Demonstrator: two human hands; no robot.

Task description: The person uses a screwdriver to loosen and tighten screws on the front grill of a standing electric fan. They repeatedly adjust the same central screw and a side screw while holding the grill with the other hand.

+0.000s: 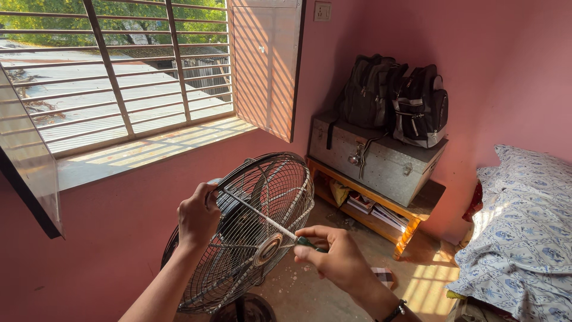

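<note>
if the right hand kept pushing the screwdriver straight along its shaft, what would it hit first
The right hand aims the screwdriver up-left across the fan's wire guard. Its tip seems to meet the guard's rim beside the left hand, though depth is hard to judge.

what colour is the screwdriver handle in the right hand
Green; the screwdriver handle peeks out of the right hand, seen in the head view.
</note>
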